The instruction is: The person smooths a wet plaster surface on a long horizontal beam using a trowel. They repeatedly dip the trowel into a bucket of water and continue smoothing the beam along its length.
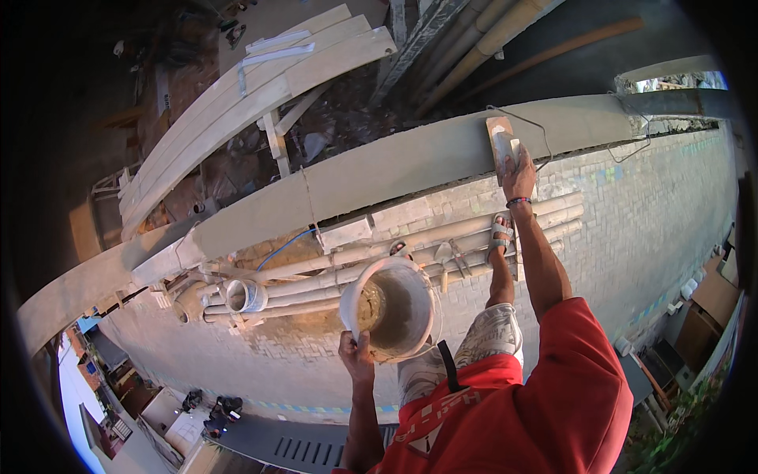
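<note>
Holding one wooden float [499, 136], the right hand [519, 177] was recorded right of centre in the upper half of the frame, its fingers closed around the pale handle. The float was set, tilted, over the face of one long grey beam [395, 162], which was traced from lower left to upper right; whether firm pressure was applied could not be told. One large bucket [412, 314] was noted at centre. Its lower-left rim was gripped by the left hand [357, 353], thumb laid at the edge, the hand partly closed; the fingers behind were largely hidden. Grey-brown mortar [369, 305] was contained in it. One smaller white bucket [255, 295] was found left of centre, beside the bamboo poles [339, 259], of which at least three were counted. Two sandalled feet [501, 234] were observed near the poles. At least three pale planks [272, 93] were counted at upper left.
</note>
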Available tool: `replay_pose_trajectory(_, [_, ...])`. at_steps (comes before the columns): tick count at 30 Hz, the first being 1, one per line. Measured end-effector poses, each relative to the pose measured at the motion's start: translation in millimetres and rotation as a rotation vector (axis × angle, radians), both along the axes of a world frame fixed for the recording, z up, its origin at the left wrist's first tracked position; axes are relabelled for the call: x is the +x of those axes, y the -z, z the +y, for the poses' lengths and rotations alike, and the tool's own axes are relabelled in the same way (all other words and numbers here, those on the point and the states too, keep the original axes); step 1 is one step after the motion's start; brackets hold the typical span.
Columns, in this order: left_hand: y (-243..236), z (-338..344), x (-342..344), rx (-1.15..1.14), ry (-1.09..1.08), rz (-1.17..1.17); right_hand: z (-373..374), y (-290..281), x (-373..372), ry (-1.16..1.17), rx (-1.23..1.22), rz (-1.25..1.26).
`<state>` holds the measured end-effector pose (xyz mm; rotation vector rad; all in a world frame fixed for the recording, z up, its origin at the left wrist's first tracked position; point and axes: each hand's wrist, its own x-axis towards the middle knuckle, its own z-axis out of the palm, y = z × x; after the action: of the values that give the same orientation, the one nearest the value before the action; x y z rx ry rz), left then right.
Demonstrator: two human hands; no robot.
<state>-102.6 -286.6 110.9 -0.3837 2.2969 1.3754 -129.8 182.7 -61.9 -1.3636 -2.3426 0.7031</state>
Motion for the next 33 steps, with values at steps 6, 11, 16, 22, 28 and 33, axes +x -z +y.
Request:
replay_pose_trajectory(6, [-3.6,-5.2,3.3,-0.052,0.014,-0.023,-54.2,25.6,-64.0,-0.099,0.042,0.036])
replay_pose_trajectory(11, [-10.2,-3.7,-1.7,-0.075,-0.009,-0.085,-195.2,9.6,-124.8,-0.500,-0.213,0.044])
replay_pose_trajectory(16, [-8.0,-18.4,1.2,-0.001,-0.080,-0.036,-204.1,-18.3,-126.3,-0.397,-0.477,0.452])
replay_pose_trajectory(22, [0.3,-31.6,-12.9,0.000,-0.097,0.017,-114.3,-67.3,-123.7,-0.487,-0.021,0.157])
replay_pose_trajectory(28, [5.2,-48.8,-26.2,0.061,-0.158,0.056,-160.5,-83.0,-172.0,-0.571,-0.050,-0.143])
replay_pose_trajectory(33, [-0.2,-66.9,-31.1,0.058,-0.272,-0.040,-192.5,-69.0,-196.6,-0.577,-0.033,-0.195])
